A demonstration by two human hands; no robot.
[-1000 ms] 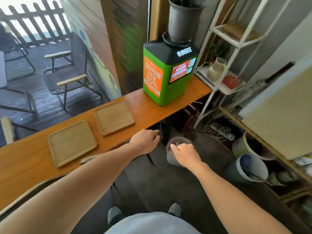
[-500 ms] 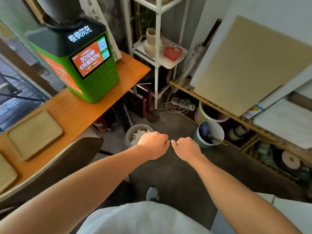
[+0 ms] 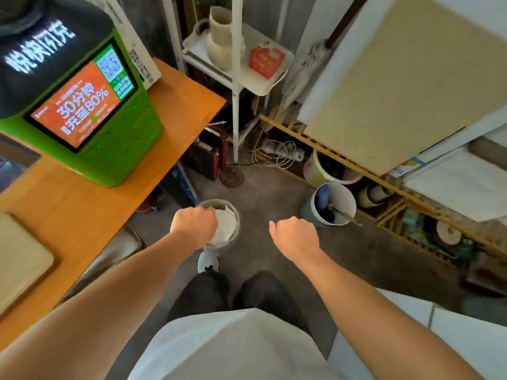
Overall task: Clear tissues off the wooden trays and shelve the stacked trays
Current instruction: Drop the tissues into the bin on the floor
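One wooden tray [image 3: 19, 259] shows at the left edge, lying bare on the orange wooden counter [image 3: 90, 204]. A small grey bin [image 3: 236, 213] stands on the floor under the counter's end, with white tissues [image 3: 227, 226] inside. My left hand [image 3: 193, 224] hovers over the bin's left rim, fingers curled into a fist; nothing shows in it. To the right of the bin my right hand [image 3: 295, 233] is also curled shut, and I see nothing in it. A second tray is out of view.
A green charging kiosk [image 3: 115, 149] sits on the counter. A white metal shelf rack [image 3: 236, 78] holds a jug and a red pack. A white bucket [image 3: 333, 204], cables and a low wooden rack [image 3: 384, 182] crowd the floor at right. A chair [image 3: 109, 253] is at the counter.
My view has swung right and down, away from the trays towards the floor. My hands have moved apart; the left now sits over the bin, which shows tissues.
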